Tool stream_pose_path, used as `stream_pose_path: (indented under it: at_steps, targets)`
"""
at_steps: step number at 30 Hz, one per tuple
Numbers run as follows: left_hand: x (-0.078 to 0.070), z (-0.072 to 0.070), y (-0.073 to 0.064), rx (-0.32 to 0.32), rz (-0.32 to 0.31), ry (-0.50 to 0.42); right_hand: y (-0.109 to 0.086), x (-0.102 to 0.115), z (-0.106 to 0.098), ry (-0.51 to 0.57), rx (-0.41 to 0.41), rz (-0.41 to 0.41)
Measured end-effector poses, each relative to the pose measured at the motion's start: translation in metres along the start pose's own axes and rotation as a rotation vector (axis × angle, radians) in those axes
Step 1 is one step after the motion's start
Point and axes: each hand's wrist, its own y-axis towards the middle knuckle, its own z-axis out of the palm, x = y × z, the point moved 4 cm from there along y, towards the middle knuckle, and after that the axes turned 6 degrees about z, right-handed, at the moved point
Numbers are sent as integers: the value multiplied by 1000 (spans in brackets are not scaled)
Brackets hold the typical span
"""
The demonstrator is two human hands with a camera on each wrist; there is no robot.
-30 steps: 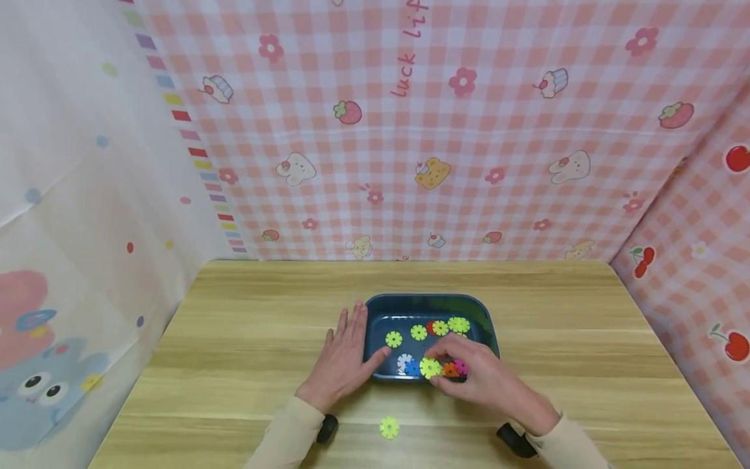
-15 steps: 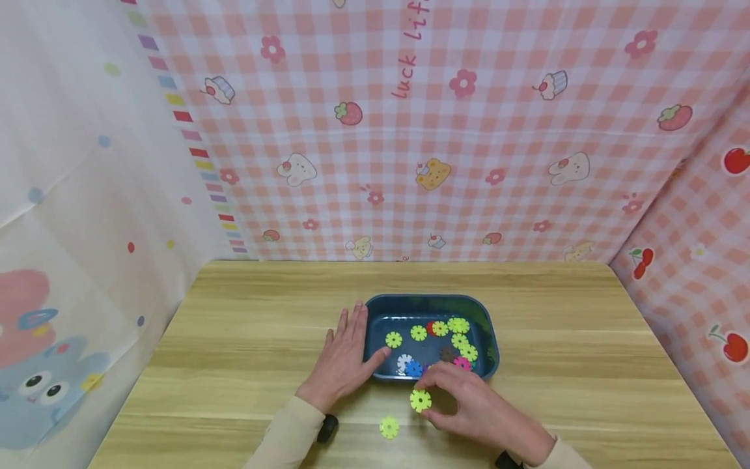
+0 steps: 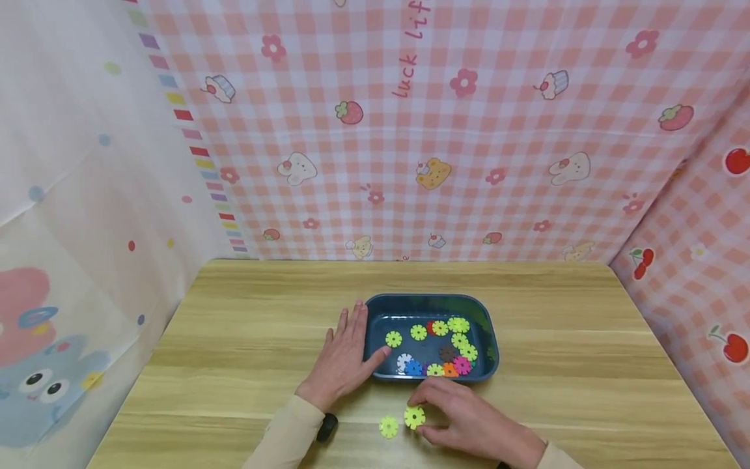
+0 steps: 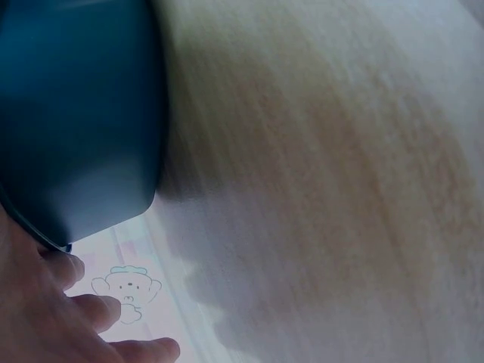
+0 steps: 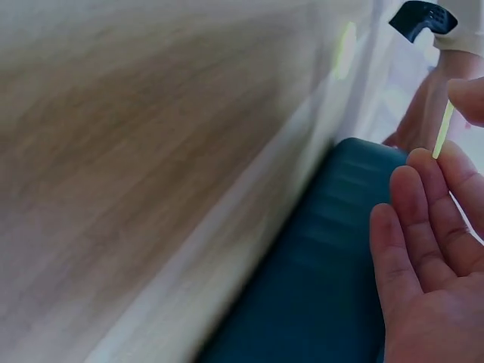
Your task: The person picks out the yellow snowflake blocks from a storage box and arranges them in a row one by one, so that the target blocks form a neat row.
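1. A pink checked cloth (image 3: 381, 137) is hanging well beyond the dark blue tray (image 3: 428, 305).
2. The wooden table (image 3: 263, 293) is extending around the tray on every side.
3. The tray is holding small toothed discs: yellow-green discs (image 3: 418, 333) are lying mainly along its far and right parts, while a blue disc (image 3: 413, 368), an orange disc (image 3: 449, 369) and a pink disc (image 3: 461, 366) are lying along its near side.
4. The left hand (image 3: 342, 361) is resting at the tray's left side, fingers extended, thumb lying over the rim.
5. The right hand (image 3: 469, 417) is pinching a yellow-green piece between thumb and fingertips, just in front of the tray.
6. That held disc (image 3: 414, 417) is sitting at the hand's fingertip end, near the tray's near edge; whether it is touching the table, I cannot tell.
7. A loose disc (image 3: 388, 427) is lying in front of the tray, just left of the held disc.
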Motion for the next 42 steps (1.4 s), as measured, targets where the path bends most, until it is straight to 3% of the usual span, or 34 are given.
stream_pose_path:
  at_steps: [8,20,42]
  targets:
    - [1,1,-3,6,-11,-1,4,-1,10,3,98,9]
    - [2,1,-5,3,-3,-17,8,-8,23,-50,160,37]
    - [0,-1,0,5,9,-8,17,-16,27,-46,189,96]
